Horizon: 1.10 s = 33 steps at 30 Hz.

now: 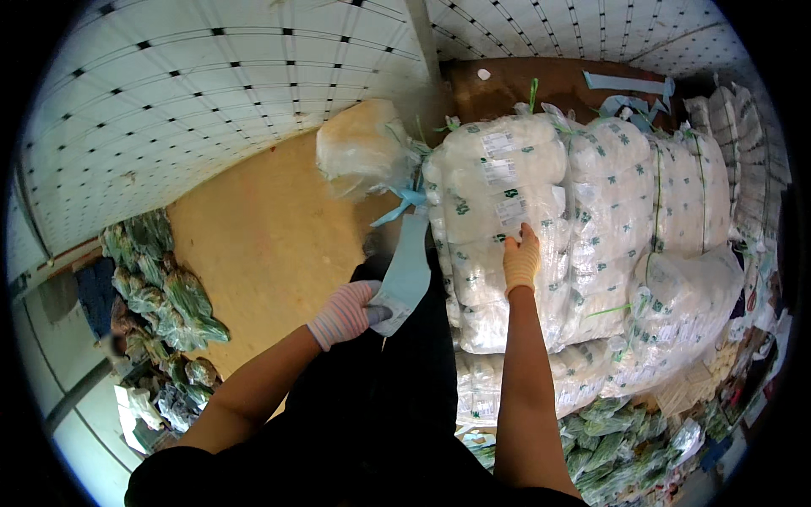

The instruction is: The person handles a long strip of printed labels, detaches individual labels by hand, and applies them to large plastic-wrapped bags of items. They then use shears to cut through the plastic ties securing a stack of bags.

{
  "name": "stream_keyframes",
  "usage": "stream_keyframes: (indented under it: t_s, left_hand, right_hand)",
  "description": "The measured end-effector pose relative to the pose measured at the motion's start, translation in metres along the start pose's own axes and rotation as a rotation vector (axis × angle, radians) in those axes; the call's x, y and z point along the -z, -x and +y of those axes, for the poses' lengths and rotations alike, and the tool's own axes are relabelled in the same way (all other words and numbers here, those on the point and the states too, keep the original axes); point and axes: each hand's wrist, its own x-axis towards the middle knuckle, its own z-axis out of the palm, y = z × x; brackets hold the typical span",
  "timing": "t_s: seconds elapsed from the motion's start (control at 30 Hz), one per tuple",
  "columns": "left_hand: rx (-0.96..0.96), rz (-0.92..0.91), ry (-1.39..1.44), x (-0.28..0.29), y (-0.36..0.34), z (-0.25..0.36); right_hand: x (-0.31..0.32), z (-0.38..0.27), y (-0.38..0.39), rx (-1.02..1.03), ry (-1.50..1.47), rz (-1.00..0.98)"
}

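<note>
My left hand (345, 314), in a pink-striped glove, grips the lower end of a pale blue flat strip (405, 262) with a whitish patch near my fingers. My right hand (521, 258), in a pale orange glove, reaches onto a large stack of white plastic-wrapped packs (494, 220), its fingertips at or just below a white label (511, 211) and holding nothing that I can see. The packs carry small green marks and are bound with green cords. A blue ribbon-like piece (408, 199) lies at the stack's left, above the strip.
A clouded plastic bundle (355, 148) stands beside a tiled wall (253, 51). The tan floor (236, 270) stretches to my left, with green plastic bags (182, 304) along that wall. More blue strips (625, 83) lie behind the stack, and green bags (608, 448) at lower right.
</note>
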Motion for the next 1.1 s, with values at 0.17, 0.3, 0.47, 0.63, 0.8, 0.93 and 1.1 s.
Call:
stream_keyframes:
  t_s: [0.17, 0.3, 0.47, 0.63, 0.8, 0.93, 1.1]
  left_hand:
    - [-0.073, 0.068, 0.235, 0.014, 0.023, 0.023]
    - [-0.27, -0.05, 0.559, 0.022, 0.034, 0.015]
    - [-0.461, -0.101, 0.412, 0.034, 0.062, 0.006]
    - [-0.335, -0.173, 0.549, 0.047, 0.082, -0.024]
    - [-0.488, -0.103, 0.449, 0.06, 0.094, -0.038]
    - [-0.661, -0.036, 0.19, 0.059, 0.089, -0.057]
    - [-0.876, 0.086, -0.328, 0.053, 0.086, -0.062]
  right_hand:
    - [0.051, -0.078, 0.067, -0.238, -0.89, -0.457]
    - [0.074, -0.141, 0.146, 0.015, -0.934, -0.486]
    - [0.093, -0.186, 0.175, -0.129, -1.214, -0.307]
    - [0.085, -0.199, 0.196, -0.085, -1.194, -0.277]
    - [0.078, -0.207, 0.214, 0.593, -0.391, 0.126]
    - [0.076, -0.219, 0.234, 0.655, -0.335, -0.039]
    - [0.076, -0.211, 0.237, 0.545, -0.483, -0.35]
